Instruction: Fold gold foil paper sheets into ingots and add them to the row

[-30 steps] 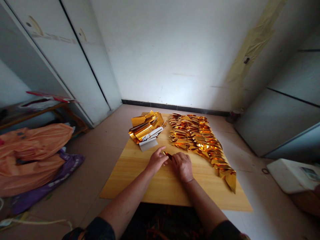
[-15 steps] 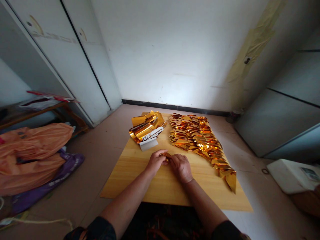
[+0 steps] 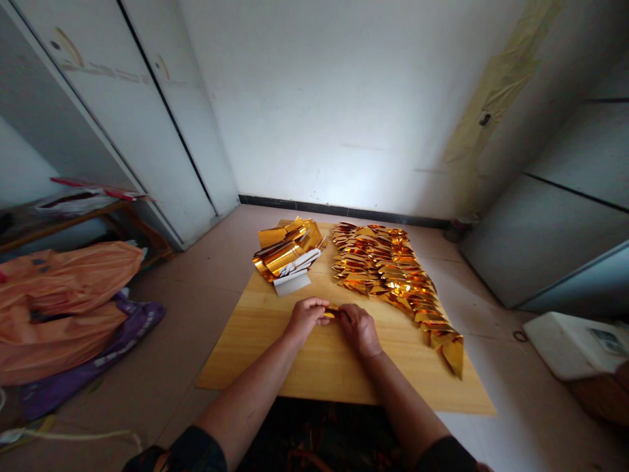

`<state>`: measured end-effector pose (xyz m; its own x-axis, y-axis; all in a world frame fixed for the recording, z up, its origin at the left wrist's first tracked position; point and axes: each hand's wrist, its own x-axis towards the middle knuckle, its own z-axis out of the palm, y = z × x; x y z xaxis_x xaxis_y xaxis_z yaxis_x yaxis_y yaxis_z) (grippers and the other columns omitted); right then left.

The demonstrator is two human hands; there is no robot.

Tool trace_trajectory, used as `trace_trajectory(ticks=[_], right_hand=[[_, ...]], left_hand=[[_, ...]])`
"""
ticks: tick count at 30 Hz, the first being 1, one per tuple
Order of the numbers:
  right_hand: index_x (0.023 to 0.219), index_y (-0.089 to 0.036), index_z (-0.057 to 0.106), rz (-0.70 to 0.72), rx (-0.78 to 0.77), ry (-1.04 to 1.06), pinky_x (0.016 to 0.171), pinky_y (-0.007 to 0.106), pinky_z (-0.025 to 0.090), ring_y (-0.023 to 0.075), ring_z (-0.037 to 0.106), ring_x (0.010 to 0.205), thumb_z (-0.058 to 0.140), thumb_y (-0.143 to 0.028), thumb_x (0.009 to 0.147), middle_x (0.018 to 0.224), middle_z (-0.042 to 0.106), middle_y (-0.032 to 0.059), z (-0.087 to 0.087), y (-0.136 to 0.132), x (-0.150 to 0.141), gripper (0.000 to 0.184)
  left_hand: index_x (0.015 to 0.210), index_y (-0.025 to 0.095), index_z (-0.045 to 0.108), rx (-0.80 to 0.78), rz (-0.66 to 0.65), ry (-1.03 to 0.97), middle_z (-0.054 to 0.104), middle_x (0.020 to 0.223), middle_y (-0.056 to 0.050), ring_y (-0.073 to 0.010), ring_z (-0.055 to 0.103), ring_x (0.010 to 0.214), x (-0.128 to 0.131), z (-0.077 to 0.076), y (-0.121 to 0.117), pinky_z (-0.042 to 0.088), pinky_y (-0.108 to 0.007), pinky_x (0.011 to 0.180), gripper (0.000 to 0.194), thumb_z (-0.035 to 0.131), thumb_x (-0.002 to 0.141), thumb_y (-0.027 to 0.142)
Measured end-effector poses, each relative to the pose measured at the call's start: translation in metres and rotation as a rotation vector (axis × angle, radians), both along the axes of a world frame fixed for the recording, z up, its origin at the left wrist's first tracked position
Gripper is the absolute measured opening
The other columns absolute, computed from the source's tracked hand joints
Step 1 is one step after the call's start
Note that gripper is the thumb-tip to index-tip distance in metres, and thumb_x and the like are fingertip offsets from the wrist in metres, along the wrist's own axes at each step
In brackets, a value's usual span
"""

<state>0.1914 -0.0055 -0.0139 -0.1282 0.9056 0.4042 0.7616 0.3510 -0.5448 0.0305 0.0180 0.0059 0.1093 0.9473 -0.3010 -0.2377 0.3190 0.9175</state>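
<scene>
Both hands (image 3: 334, 319) now pinch gold foil piece (image 3: 331, 311).

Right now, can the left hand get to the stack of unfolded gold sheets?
Probably yes: the left hand pinches a small gold piece with the right hand; bare board lies between it and the stack.

Wooden board (image 3: 275, 367) under gold foil pieces (image 3: 393, 275)

White wall (image 3: 344, 98); tiled floor (image 3: 206, 275); pale cabinets (image 3: 122, 111) left.
</scene>
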Motion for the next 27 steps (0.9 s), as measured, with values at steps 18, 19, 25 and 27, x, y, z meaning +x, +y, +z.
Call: trace_trajectory(ticks=[18,19,25,27], right_hand=[[0.085,-0.020,0.060,-0.038,-0.075,0.155,0.066,0.022,0.045,0.0150,0.061,0.070,0.041,-0.026,0.087,0.077,0.066,0.0037,0.002,0.000,-0.002,0.020],[0.085,-0.020,0.060,-0.041,-0.075,0.157,0.066,0.022,0.045,0.0150,0.061,0.070,0.040,-0.026,0.086,0.076,0.066,0.0037,0.003,0.000,-0.002,0.020],[0.084,-0.020,0.060,-0.069,-0.126,0.147,0.063,0.021,0.043,0.0147,0.061,0.067,0.044,-0.029,0.085,0.075,0.066,0.0023,0.010,-0.001,-0.007,0.018],[0.083,-0.021,0.060,-0.082,-0.142,0.134,0.062,0.022,0.043,0.0148,0.061,0.066,0.047,-0.033,0.085,0.074,0.066,0.0019,0.012,-0.002,-0.009,0.018]], left_hand=[[0.075,0.009,0.065,0.006,0.040,0.022,0.069,0.070,-0.006,-0.0142,0.066,0.055,0.008,-0.003,0.000,0.056,-0.023,0.052,0.025,0.077,0.065,0.028],[0.074,0.009,0.065,0.012,0.041,0.019,0.069,0.069,-0.005,-0.0141,0.066,0.055,0.009,-0.002,-0.001,0.056,-0.023,0.052,0.025,0.077,0.064,0.028],[0.070,0.010,0.064,0.079,0.046,0.041,0.066,0.066,-0.002,-0.0125,0.063,0.056,0.011,0.002,-0.004,0.056,-0.023,0.053,0.022,0.075,0.064,0.028],[0.070,0.010,0.065,0.118,0.038,0.063,0.066,0.067,-0.003,-0.0123,0.063,0.057,0.012,0.001,-0.005,0.056,-0.023,0.054,0.022,0.074,0.064,0.029]])
